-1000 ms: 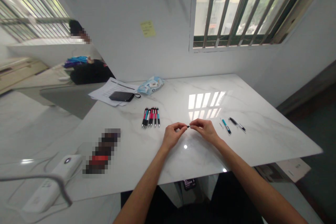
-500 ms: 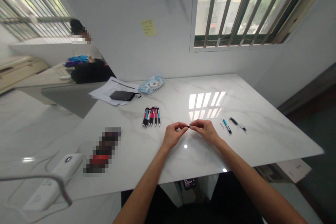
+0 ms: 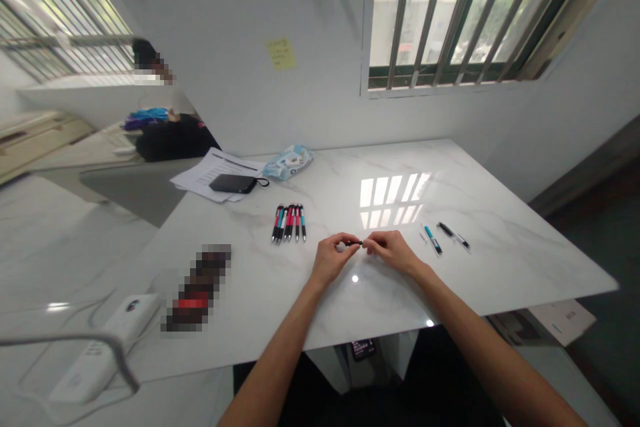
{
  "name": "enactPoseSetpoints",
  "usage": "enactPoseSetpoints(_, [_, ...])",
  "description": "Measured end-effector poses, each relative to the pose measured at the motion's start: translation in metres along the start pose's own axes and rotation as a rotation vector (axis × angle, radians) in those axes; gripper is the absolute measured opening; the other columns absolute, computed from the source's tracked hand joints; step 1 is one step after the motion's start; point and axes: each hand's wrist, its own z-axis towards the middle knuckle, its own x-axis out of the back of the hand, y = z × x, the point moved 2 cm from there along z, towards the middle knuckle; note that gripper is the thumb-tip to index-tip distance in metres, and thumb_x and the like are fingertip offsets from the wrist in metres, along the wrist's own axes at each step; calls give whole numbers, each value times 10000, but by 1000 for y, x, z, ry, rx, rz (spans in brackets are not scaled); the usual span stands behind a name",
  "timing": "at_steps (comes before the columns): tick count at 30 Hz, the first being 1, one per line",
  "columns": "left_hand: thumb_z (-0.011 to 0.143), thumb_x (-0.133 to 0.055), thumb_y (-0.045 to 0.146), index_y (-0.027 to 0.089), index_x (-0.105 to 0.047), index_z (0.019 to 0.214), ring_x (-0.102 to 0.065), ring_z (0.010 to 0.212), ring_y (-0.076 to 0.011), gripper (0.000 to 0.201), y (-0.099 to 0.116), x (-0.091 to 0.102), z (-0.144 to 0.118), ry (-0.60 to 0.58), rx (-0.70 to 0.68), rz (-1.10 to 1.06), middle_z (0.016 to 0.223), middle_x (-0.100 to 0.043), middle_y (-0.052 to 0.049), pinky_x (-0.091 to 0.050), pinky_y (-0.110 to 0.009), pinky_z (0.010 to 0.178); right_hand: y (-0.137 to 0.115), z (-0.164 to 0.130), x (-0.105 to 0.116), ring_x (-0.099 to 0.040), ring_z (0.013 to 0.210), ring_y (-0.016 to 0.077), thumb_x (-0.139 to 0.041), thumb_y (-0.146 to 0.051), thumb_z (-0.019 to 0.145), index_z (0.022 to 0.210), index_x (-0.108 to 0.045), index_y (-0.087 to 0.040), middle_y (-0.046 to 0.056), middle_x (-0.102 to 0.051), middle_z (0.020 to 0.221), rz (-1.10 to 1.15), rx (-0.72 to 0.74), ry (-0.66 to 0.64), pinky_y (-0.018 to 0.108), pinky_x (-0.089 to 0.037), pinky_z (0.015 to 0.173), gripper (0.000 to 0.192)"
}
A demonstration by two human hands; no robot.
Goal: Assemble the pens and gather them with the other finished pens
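Both hands meet low over the glossy marble table (image 3: pixel 500 260): the left hand (image 3: pixel 331 258) pinches one end of a slim dark pen part (image 3: pixel 354 242), the right hand (image 3: pixel 393 249) pinches the other, fingertips close for fine control. At three o'clock of the hands lie loose pen pieces (image 3: pixel 444 237), thin, teal and black, kept within reach. At eleven o'clock sits a tidy row of pens (image 3: pixel 289 222), red, teal and black barrels. Farther off at eleven, a black pouch (image 3: pixel 233 183) rests on papers (image 3: pixel 200 173), a crinkly wipes packet (image 3: pixel 287 162) beside them.
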Motion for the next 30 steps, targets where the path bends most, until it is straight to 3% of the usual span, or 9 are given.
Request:
enactPoseSetpoints(2, [836, -783, 356, 227, -821, 916, -720, 882, -218, 157, 2, 0, 0, 8, -7, 5, 915, -809, -39, -506, -328, 825, 0, 0, 0, -624, 636, 151, -654, -456, 961, 905, -766, -202, 9, -755, 746, 17, 5, -4, 264, -460, 634, 284])
enactPoseSetpoints(6, [833, -782, 352, 232, -822, 924, -720, 884, -218, 156, 3, 0, -1, 6, -14, 20, 926, -809, -39, -505, -335, 832, 0, 1, 1, -558, 589, 134, -593, -447, 998, 778, -721, -201, 1, -712, 684, -25, 22, -3, 262, -413, 600, 354])
enactPoseSetpoints(9, [828, -788, 368, 235, -820, 915, -720, 890, -220, 162, 3, 1, -1, 9, -13, 15, 924, -808, -40, -510, -340, 842, -1, 1, 2, -537, 586, 134, -618, -461, 986, 863, -725, -211, -9, -702, 699, -14, 45, 17, 261, -405, 586, 298])
enactPoseSetpoints(12, [817, -799, 410, 223, -807, 889, -720, 895, -220, 200, 3, 0, 1, 26, -2, -43, 913, -802, -48, -526, -348, 868, -5, 1, -1, -516, 573, 134, -607, -456, 992, 796, -691, -218, -20, -661, 652, -22, 58, 49, 266, -396, 588, 319])
enactPoseSetpoints(17, [736, -866, 491, 180, -728, 1009, -735, 898, -209, 437, 3, -7, 4, 120, 114, -472, 948, -777, -67, -578, -352, 875, -22, -2, -7, -580, 642, 158, -518, -442, 1040, 743, -688, -225, 2, -689, 686, 4, 53, 29, 286, -443, 661, 405])
enactPoseSetpoints(21, [761, -852, 515, 180, -668, 1192, -751, 966, -217, 576, 0, -15, 2, 114, 204, -688, 996, -765, -76, -596, -378, 922, -27, -11, 18, -632, 802, 211, -606, -457, 1002, 824, -737, -249, 36, -741, 811, -124, 116, 48, 331, -482, 754, 304])
enactPoseSetpoints(26, [815, -794, 455, 186, -705, 1100, -742, 950, -208, 402, -1, -15, 3, 199, 136, -410, 992, -756, -67, -583, -353, 900, -19, -22, 51, -628, 820, 234, -646, -409, 984, 810, -729, -252, 51, -733, 816, -274, 97, 187, 384, -504, 796, 248])
enactPoseSetpoints(29, [893, -693, 374, 205, -739, 1025, -709, 950, -199, 219, 2, -6, 3, 285, 23, -126, 1040, -762, -69, -557, -333, 874, -23, -36, 36, -658, 918, 255, -702, -376, 951, 1004, -756, -267, 68, -752, 995, -281, 126, 165, 428, -541, 884, 133])
enactPoseSetpoints(30, [915, -659, 348, 217, -744, 1034, -699, 965, -200, 197, 4, -3, 2, 305, -11, -51, 1078, -760, -69, -546, -330, 868, -25, -42, 25, -667, 991, 267, -741, -379, 925, 1120, -750, -282, 80, -742, 1109, -273, 144, 140, 439, -550, 925, 218])
